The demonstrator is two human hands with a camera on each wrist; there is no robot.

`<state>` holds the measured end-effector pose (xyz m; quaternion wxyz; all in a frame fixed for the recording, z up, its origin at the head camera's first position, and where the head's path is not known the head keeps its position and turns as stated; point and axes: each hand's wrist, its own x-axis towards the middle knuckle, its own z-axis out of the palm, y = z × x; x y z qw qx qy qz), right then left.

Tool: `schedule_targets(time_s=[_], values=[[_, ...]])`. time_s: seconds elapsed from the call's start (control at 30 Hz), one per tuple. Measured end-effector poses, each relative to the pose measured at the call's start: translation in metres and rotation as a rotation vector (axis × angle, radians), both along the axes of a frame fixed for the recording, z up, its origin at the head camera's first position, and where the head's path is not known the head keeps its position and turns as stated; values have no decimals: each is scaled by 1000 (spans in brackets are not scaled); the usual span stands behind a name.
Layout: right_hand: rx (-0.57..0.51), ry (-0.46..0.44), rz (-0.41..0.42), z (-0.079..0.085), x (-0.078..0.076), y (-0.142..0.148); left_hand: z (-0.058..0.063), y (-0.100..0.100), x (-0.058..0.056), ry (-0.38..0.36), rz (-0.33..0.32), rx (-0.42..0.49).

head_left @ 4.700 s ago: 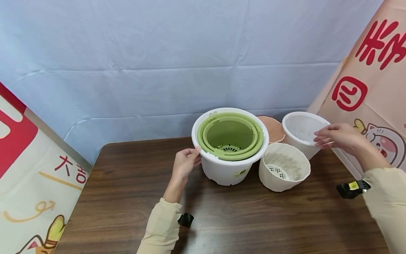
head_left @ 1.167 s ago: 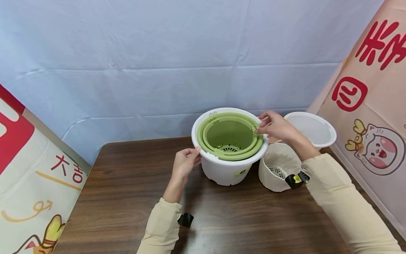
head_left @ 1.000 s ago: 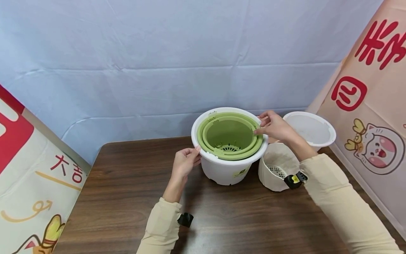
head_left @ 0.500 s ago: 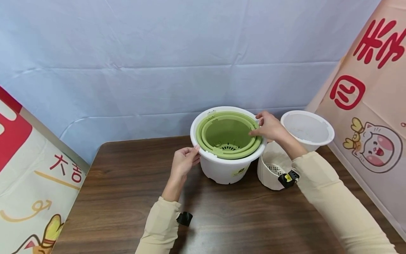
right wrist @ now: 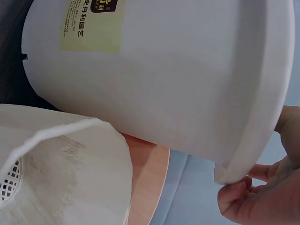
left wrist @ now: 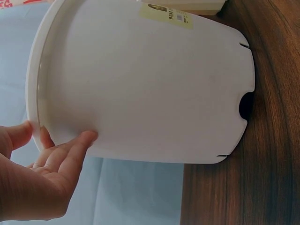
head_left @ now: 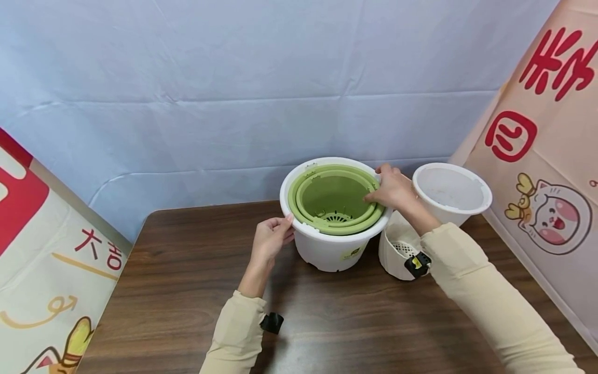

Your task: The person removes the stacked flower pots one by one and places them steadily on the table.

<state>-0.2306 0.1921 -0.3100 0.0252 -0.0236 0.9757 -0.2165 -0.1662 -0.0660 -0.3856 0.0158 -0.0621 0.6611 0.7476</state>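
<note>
In the head view a large white flowerpot stands upright on the table, with two green flowerpots nested inside it. My left hand pinches its left rim; in the left wrist view the thumb is on the rim and the fingers touch the wall below. Across from it, my right hand grips the right rim, its thumb reaching over the green rims. The right wrist view has curled fingers under the white rim. A cream flowerpot stands close to the right, partly hidden by the right wrist.
A smaller white flowerpot is behind my right forearm, beside the printed cloth. A peach pot sits between the cream and large white pots, mostly hidden in the head view. Brown wooden table lies underneath; a pale blue cloth hangs behind.
My right hand has moved left from beside the smaller white pot to the large pot's right rim, and its grip has since shifted slightly inward. The left hand has stayed on the left rim.
</note>
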Motion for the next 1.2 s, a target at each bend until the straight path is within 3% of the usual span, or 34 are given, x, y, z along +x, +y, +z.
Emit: schedule_targets(time_s=[0.63, 1.2], values=[[35, 23, -20, -4, 0, -1, 2, 0, 1, -11, 6, 7], [1, 18, 25, -1, 0, 2, 2, -1, 0, -18, 8, 9]])
